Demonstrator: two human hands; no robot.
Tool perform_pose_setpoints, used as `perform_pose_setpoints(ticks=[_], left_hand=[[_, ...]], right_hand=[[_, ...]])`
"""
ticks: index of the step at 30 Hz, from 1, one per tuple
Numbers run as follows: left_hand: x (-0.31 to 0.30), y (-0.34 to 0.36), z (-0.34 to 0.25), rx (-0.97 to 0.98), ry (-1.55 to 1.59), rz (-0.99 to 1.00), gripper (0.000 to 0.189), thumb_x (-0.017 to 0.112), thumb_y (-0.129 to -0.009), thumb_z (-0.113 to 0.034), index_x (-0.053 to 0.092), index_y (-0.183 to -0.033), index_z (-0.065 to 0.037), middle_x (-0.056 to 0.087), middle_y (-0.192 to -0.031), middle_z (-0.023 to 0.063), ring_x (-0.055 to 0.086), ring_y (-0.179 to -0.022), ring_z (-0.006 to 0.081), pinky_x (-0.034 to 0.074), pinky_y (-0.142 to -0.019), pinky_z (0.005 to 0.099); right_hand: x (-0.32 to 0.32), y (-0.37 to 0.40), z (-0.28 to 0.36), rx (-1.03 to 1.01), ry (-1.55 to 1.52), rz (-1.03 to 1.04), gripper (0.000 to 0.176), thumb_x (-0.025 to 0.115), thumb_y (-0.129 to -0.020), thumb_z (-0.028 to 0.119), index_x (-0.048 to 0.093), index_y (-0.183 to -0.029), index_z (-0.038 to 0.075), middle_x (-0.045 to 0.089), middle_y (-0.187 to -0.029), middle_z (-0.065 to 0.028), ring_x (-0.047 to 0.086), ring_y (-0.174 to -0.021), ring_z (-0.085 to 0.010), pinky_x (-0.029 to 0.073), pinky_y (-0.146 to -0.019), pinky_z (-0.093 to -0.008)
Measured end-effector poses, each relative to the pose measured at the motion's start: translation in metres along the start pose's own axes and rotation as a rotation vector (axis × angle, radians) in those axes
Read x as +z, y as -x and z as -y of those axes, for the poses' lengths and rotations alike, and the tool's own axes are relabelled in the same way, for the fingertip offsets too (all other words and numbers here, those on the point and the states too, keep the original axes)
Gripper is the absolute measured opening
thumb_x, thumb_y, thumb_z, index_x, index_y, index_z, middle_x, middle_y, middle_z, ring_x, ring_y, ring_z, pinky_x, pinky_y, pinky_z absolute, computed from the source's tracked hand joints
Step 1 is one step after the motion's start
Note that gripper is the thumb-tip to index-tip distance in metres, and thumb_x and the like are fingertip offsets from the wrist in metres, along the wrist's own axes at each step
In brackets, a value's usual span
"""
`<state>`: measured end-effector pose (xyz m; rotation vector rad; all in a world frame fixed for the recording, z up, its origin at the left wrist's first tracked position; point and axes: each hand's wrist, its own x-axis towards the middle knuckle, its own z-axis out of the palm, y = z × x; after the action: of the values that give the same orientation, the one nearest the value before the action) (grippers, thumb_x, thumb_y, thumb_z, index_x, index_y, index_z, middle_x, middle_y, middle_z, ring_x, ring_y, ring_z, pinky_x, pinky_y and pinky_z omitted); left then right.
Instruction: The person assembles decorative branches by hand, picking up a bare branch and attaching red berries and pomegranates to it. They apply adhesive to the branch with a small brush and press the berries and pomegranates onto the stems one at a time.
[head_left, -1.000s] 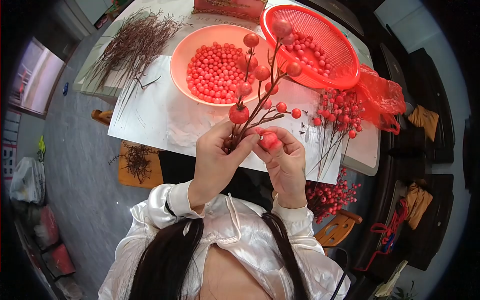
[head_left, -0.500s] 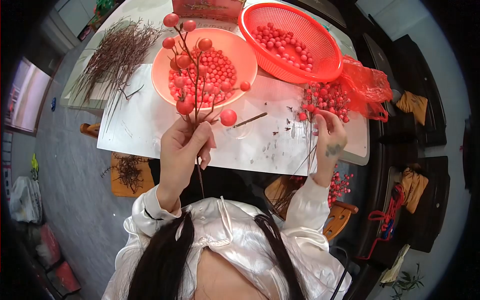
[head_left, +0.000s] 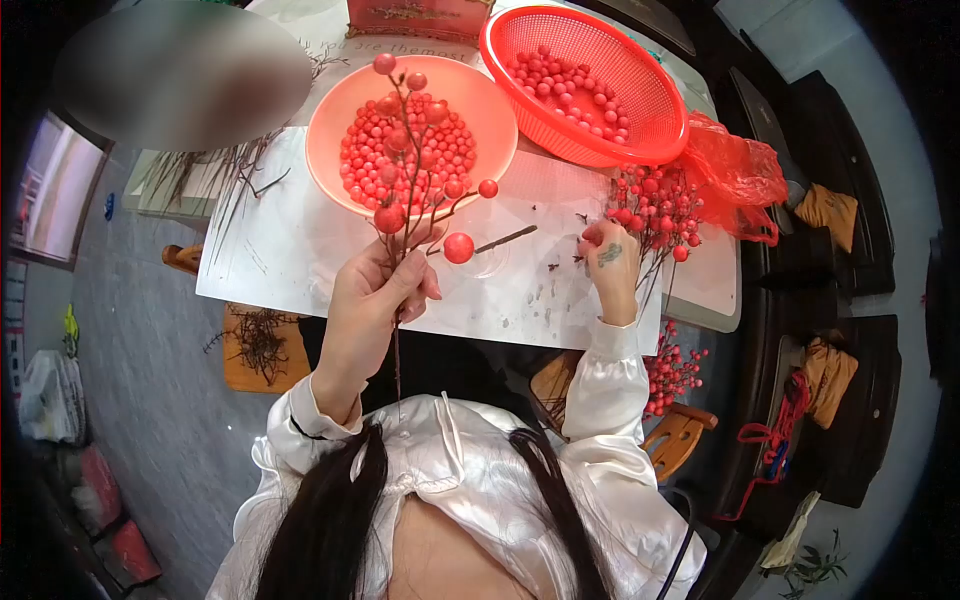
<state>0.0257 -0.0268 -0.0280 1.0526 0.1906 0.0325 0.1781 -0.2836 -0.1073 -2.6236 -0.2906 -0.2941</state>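
Note:
My left hand grips the stem of a brown twig branch that carries several red berries, holding it upright over the white sheet. My right hand is at the table's right side, its fingers closed on a small red berry, right beside a pile of finished berry branches. A pink bowl full of loose red berries sits just beyond the held branch.
A red mesh basket with several berries stands at the back right, a red plastic bag beside it. Bare brown twigs lie at the left. The white sheet covers the table. More berry branches lie below the table edge.
My right hand let go of the branch, reached out to the berry pile on the right, then drew back a little with a berry. The left hand tilted the branch leftwards over the bowl.

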Motion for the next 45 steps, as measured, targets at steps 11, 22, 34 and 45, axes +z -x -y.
perform_pose_setpoints(ticks=[11,22,34,45], left_hand=[[-0.002,0.000,0.002,-0.041,0.045,0.014,0.027,0.049,-0.092,-0.018,0.053,-0.111,0.001,0.051,-0.065,0.0001,0.039,-0.052,0.0041,0.029,-0.047,0.0183],[-0.002,-0.001,0.003,-0.047,0.049,-0.004,0.025,0.050,-0.091,-0.017,0.054,-0.109,0.000,0.051,-0.066,-0.0002,0.040,-0.053,0.0041,0.029,-0.048,0.0181],[-0.002,-0.001,0.003,-0.059,0.050,-0.010,0.024,0.051,-0.090,-0.014,0.054,-0.108,0.001,0.052,-0.066,0.0000,0.041,-0.054,0.0038,0.029,-0.048,0.0178],[-0.008,-0.001,0.004,-0.057,0.031,-0.031,0.023,0.051,-0.089,-0.012,0.054,-0.107,0.000,0.052,-0.067,0.0003,0.040,-0.053,0.0035,0.029,-0.047,0.0172]], right_hand=[[-0.009,0.005,0.006,0.005,-0.139,-0.105,0.010,0.060,-0.071,0.003,0.063,-0.079,-0.003,0.062,-0.072,-0.0182,0.062,-0.067,-0.0304,0.046,-0.062,-0.0348],[-0.015,0.024,0.032,-0.005,-0.146,0.128,0.015,0.062,-0.070,0.010,0.063,-0.078,-0.002,0.062,-0.069,-0.0159,0.061,-0.063,-0.0270,0.045,-0.059,-0.0327],[0.006,0.034,0.036,-0.070,-0.254,-0.037,0.016,0.060,-0.071,0.002,0.062,-0.087,-0.003,0.062,-0.081,-0.0182,0.060,-0.062,-0.0266,0.046,-0.057,-0.0329],[-0.114,0.060,0.069,0.147,-0.369,0.225,0.017,0.063,-0.078,0.013,0.063,-0.087,-0.002,0.063,-0.072,-0.0140,0.060,-0.063,-0.0197,0.045,-0.057,-0.0302]])
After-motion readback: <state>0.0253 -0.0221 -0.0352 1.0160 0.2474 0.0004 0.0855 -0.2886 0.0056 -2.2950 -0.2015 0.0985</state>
